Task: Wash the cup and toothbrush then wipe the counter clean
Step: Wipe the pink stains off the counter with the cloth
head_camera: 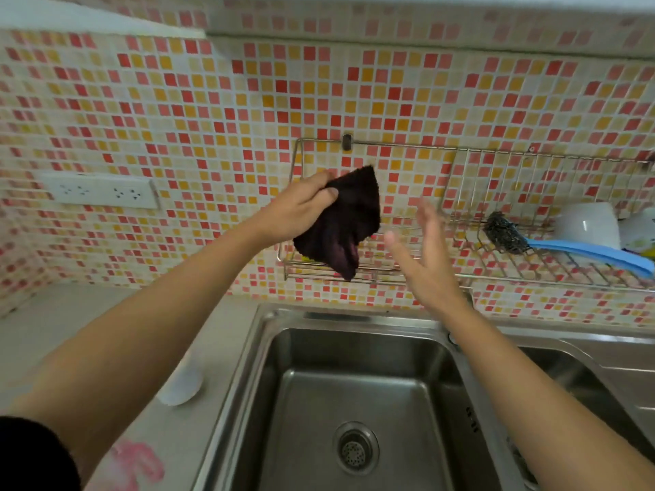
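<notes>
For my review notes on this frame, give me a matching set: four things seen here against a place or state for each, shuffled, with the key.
Things:
1 dark cloth
2 scrubber
3 power outlet
4 right hand

Places or states:
A open, holding nothing
B lying on the wire rack
C on the tiled wall, left of the rack
D gripped by the left hand

Pairs: 1-D, 2-B, 3-C, 4-A

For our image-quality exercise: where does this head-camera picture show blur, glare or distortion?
Head view: the right hand is motion-blurred; the wide-angle lens bows the wire rack and the sink; soft glare on its steel; the dark cloth in the left hand is fairly sharp.
</notes>
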### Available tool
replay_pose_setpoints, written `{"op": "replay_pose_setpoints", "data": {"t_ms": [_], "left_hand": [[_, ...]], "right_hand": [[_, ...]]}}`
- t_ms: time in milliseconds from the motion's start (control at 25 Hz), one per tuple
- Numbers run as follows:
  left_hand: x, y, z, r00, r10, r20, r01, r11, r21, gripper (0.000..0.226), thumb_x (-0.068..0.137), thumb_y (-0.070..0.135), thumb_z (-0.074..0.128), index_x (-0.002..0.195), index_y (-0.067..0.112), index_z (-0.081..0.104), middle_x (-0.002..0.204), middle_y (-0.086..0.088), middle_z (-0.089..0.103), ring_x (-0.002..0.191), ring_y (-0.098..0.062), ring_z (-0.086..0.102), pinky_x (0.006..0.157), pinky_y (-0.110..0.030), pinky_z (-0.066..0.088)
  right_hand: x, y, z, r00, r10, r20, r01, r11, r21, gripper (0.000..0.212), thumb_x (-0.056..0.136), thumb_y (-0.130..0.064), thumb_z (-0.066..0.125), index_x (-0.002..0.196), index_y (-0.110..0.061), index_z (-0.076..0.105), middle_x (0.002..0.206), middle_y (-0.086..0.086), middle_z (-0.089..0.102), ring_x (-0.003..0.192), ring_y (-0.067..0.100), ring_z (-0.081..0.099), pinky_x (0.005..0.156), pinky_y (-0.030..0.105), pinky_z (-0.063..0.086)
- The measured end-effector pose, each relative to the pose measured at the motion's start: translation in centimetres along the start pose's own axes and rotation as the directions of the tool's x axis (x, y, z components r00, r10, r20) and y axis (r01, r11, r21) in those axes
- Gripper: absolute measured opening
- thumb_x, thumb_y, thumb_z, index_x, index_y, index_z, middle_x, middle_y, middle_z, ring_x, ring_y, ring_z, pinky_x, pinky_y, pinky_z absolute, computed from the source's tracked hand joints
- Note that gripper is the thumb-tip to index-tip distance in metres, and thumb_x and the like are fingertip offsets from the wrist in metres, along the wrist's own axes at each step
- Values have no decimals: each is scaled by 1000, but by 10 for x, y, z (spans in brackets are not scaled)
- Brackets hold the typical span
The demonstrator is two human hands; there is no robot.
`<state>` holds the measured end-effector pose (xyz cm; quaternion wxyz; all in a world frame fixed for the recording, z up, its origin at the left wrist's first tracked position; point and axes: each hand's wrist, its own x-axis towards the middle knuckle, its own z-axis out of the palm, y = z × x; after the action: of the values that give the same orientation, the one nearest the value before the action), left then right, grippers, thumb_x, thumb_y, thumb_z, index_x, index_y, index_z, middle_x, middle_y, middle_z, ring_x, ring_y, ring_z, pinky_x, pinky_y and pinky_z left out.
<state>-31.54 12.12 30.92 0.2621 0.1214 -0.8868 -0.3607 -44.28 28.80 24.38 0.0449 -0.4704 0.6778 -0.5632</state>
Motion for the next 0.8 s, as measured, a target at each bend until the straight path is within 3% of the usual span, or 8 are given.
{"op": "replay_pose_setpoints", "data": {"t_ms": [80, 200, 320, 480, 600, 680, 720, 800], "left_hand": [[-41, 1, -29, 998, 1, 69, -4, 999, 46, 18, 101, 17, 36, 96, 15, 54, 90, -3, 57, 83, -6, 58, 71, -25, 47], [-102, -27, -74, 982, -90, 166, 72, 991, 112, 20, 101, 17, 37, 89, 25, 52, 85, 11, 54, 74, 9, 54, 66, -16, 43], [-163, -90, -110, 931, -254, 262, 184, 947, 262, 15, 97, 20, 45, 87, 30, 50, 89, 10, 56, 83, -7, 56, 73, -24, 44], [-249, -178, -131, 835, -348, 427, 106, 863, 494, 11, 90, 19, 44, 99, 20, 51, 84, -6, 65, 76, -22, 62, 67, -34, 48], [-343, -242, -110, 809, -372, 455, -3, 771, 637, 32, 87, 19, 44, 116, 22, 57, 104, -8, 67, 93, -27, 63, 73, -31, 47], [-408, -268, -87, 743, -369, 558, -75, 783, 618, 43, 85, 25, 38, 123, 24, 59, 120, -7, 65, 108, -25, 62, 82, -32, 52], [-433, -274, -78, 732, -355, 582, -113, 778, 618, 48, 82, 31, 36, 122, 26, 61, 124, -4, 64, 114, -23, 61, 87, -32, 52], [-454, -280, -69, 802, -307, 513, -108, 770, 629, 49, 73, 38, 39, 113, 31, 67, 119, 2, 67, 107, -16, 65, 83, -28, 53]], "right_hand": [[-3, -26, 40, 987, -32, 159, -10, 967, 254, 69, 84, -41, 59, 141, -26, 23, 138, -2, 45, 124, 8, 47, 102, 28, 41], [-17, -41, 115, 944, -86, 318, -2, 964, 265, 36, 83, -30, 60, 118, -25, 52, 109, -7, 64, 99, 5, 62, 88, 29, 51], [-46, -37, 196, 891, -27, 454, -71, 978, 198, 25, 83, -31, 62, 106, -22, 63, 102, 2, 70, 93, 14, 66, 85, 42, 54], [-107, -12, 294, 800, 94, 592, -120, 993, 5, 21, 84, -27, 63, 101, -14, 66, 96, 5, 71, 89, 20, 66, 83, 44, 53], [-171, 19, 349, 666, 106, 738, 72, 976, -205, 26, 79, -18, 59, 102, -11, 70, 101, 11, 72, 95, 26, 66, 87, 39, 51], [-216, 35, 364, 580, 80, 811, 222, 942, -252, 36, 75, -11, 58, 108, -18, 70, 111, 6, 70, 104, 22, 64, 94, 34, 49], [-233, 41, 365, 584, 53, 810, 280, 923, -263, 39, 72, -8, 58, 107, -19, 71, 113, 4, 69, 107, 20, 63, 96, 36, 49], [-254, 43, 366, 637, 50, 770, 280, 915, -290, 45, 69, -4, 53, 108, -18, 70, 118, 3, 67, 114, 18, 60, 104, 38, 41]]}}
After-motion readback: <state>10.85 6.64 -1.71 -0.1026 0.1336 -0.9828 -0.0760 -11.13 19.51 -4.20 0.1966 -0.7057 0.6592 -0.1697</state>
